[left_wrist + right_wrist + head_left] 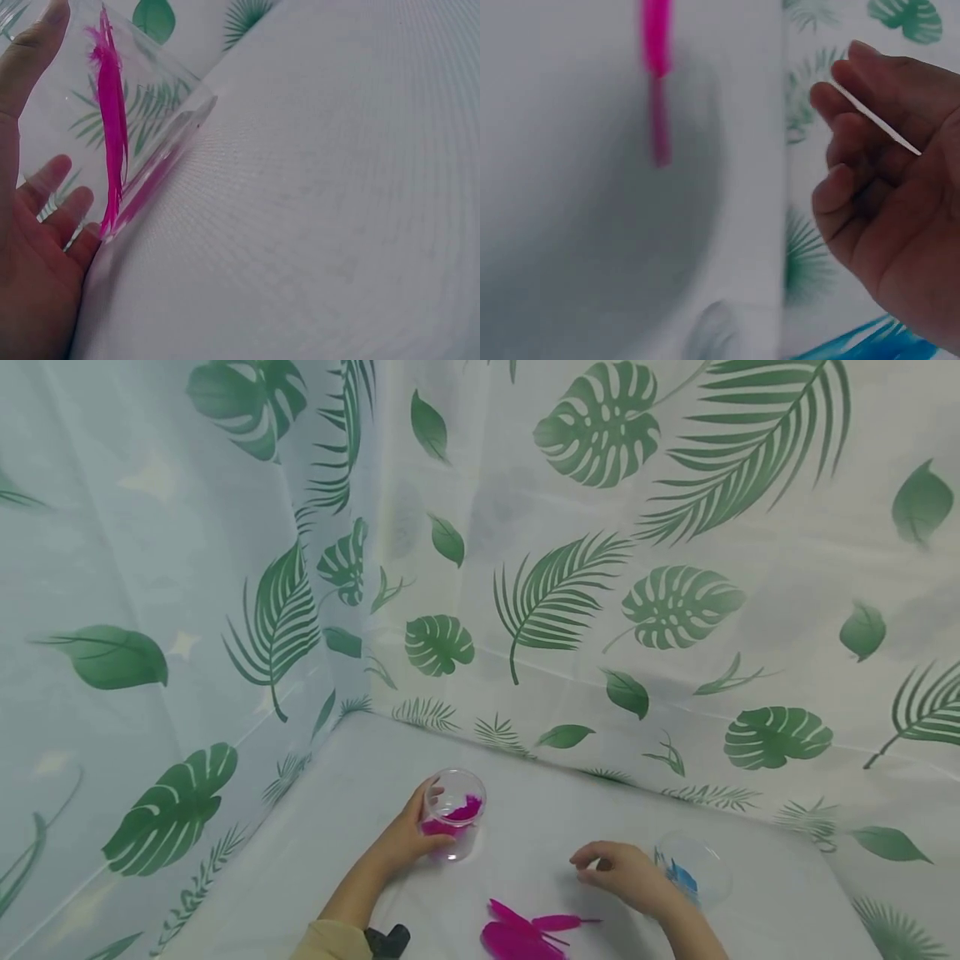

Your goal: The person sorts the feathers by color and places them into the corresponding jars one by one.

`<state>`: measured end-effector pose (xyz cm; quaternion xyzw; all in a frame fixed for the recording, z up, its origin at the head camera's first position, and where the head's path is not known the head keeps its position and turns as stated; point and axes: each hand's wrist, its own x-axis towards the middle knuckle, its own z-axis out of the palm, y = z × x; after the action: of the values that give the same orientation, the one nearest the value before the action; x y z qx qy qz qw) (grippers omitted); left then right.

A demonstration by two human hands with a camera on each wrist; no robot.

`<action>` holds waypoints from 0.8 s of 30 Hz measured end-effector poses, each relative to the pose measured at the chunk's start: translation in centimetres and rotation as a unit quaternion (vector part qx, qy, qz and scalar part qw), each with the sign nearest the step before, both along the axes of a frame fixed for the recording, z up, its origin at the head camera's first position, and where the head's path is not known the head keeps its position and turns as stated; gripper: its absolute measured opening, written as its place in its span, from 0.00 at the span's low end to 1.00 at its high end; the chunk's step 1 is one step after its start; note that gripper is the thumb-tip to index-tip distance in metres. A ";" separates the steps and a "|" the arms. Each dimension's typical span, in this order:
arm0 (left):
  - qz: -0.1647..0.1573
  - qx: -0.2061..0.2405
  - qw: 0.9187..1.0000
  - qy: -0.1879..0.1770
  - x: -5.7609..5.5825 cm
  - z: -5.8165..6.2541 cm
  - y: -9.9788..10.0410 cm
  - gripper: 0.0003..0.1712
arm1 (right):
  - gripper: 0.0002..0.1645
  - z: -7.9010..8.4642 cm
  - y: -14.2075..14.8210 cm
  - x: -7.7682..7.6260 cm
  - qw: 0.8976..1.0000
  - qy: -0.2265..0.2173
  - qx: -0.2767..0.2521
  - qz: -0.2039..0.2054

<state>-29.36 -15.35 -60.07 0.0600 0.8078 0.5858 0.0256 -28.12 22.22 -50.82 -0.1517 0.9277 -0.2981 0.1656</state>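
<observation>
My left hand (408, 835) grips a clear cup (454, 851) from its left side. Magenta feathers (442, 827) are inside that cup; the left wrist view shows one long feather (112, 127) through its wall. My right hand (626, 877) is raised over the white table, fingers loosely bent, and nothing shows between them. Just below and left of it lie several loose magenta feathers (517, 935), one with its quill pointing right. In the right wrist view a blurred magenta feather (658, 45) appears apart from the fingers.
Behind my right wrist is a second clear container (712, 860) with blue feathers (682, 881). The white table (540, 810) meets a leaf-printed curtain (525, 710) at the back and another on the left. A dark object (388, 941) sits by my left sleeve.
</observation>
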 end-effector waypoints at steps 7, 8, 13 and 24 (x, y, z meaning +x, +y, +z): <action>-0.001 -0.015 1.000 0.002 0.0 -0.1 0.0 0.61 | 0.14 -4.0 2.9 1.7 0.995 -0.099 -0.008 -0.011; 0.001 -0.018 1.000 0.003 0.1 -0.1 0.0 0.61 | 0.15 -4.4 3.1 1.7 0.994 -0.108 -0.012 -0.013; 0.001 -0.022 1.000 0.004 0.1 0.0 -0.1 0.61 | 0.16 -5.7 3.3 1.9 0.996 -0.092 -0.009 -0.013; 0.001 -0.014 1.000 0.004 0.1 0.0 -0.1 0.61 | 0.07 -6.8 3.0 2.1 0.999 -0.034 0.009 -0.025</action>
<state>-29.28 -15.43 -60.07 0.0607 0.8158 0.5747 0.0229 -26.02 25.18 -57.60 -0.1165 0.9277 -0.2990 0.1909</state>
